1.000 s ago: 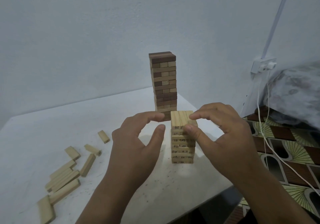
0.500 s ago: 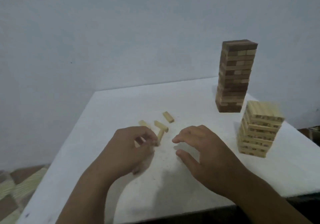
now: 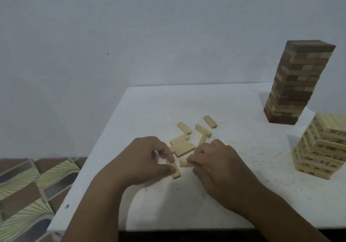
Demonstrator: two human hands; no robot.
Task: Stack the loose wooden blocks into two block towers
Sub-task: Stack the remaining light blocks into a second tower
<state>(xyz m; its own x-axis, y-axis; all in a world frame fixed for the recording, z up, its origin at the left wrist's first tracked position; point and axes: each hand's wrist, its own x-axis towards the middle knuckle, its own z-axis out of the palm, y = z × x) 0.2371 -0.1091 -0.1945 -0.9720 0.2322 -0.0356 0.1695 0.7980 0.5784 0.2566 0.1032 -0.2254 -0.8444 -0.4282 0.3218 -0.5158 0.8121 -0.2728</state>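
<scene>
Left hand [image 3: 142, 159]: thumb and fingers pinch one pale block [image 3: 176, 170] near the table [image 3: 243, 195] surface. Just beyond that pinch lie the loose blocks [image 3: 184, 146]. Right hand [image 3: 215, 163]: fingers curled onto a second block [image 3: 185, 163]; whether it is gripped cannot be told. Well right of both grips stand the short pale tower [image 3: 322, 148] and, behind it, the tall dark tower [image 3: 299, 84]. Step in hand: gathering blocks. The next move probably calls for carrying them rightward to the pale tower's top.

Looks like a room in a home: a plain white desk [image 3: 149, 110] pushed against a bare pale wall [image 3: 131, 26], patterned floor tiles [image 3: 28, 181] in brown and cream, toy block towers [image 3: 297, 84] standing about.
</scene>
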